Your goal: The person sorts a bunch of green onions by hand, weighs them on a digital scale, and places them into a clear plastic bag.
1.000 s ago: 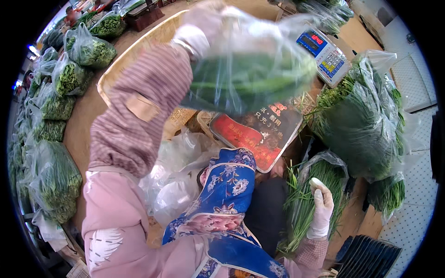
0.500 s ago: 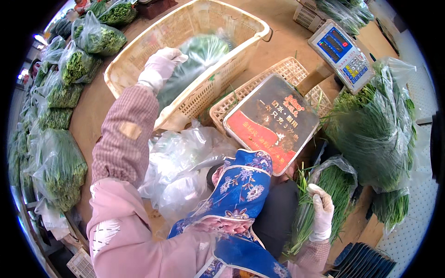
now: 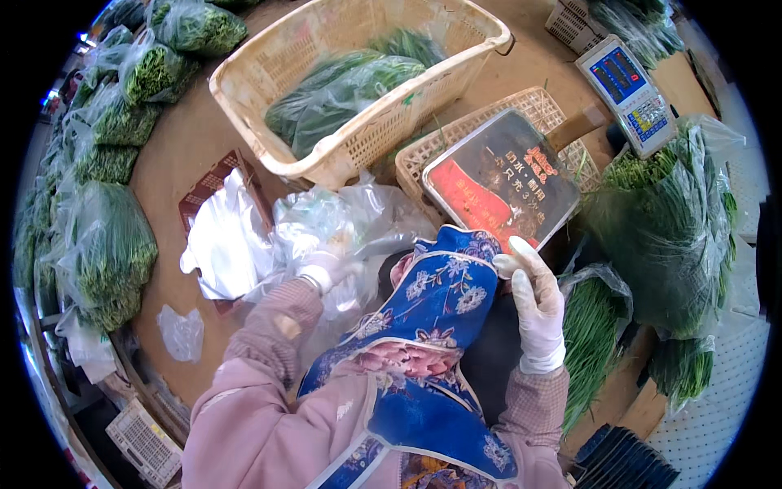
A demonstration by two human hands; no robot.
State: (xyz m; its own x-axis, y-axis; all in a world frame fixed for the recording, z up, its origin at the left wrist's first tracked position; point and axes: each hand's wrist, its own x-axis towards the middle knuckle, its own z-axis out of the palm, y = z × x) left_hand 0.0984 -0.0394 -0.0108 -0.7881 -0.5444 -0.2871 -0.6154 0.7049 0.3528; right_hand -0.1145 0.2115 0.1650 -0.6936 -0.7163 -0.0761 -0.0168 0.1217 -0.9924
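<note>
1. Shows a white-gloved left hand (image 3: pixel 327 267), blurred, amid a heap of clear plastic bags (image 3: pixel 391 213), left of and nearer than the weighing plate (image 3: pixel 501 175). Cannot tell whether clenched on the film or merely against it.
2. Catches the heap slanting lengthwise from lower left up toward the plate, thin, crinkled, glossy and see-through.
3. Finds the right hand (image 3: pixel 535 297), also in a white glove, by the plate's near corner, fingers bent and pointing up and left toward the plate, fingertips apart.
4. Frames a shiny white plastic stack (image 3: pixel 226 240) farther left of the plate, long axis leading away from the wearer, against a dark-red latticed crate (image 3: pixel 208 187).
5. Takes in an oblong cream basket (image 3: pixel 371 138) beyond and left of the plate, perforated and hard-walled, long axis slanting up to the right, with bagged greens (image 3: pixel 334 94) inside under wrinkled film.
6. Includes, right of the plate, a bulky film-wrapped bundle (image 3: pixel 664 236) of greens and, nearer, slender grassy stalks (image 3: pixel 590 326).
</note>
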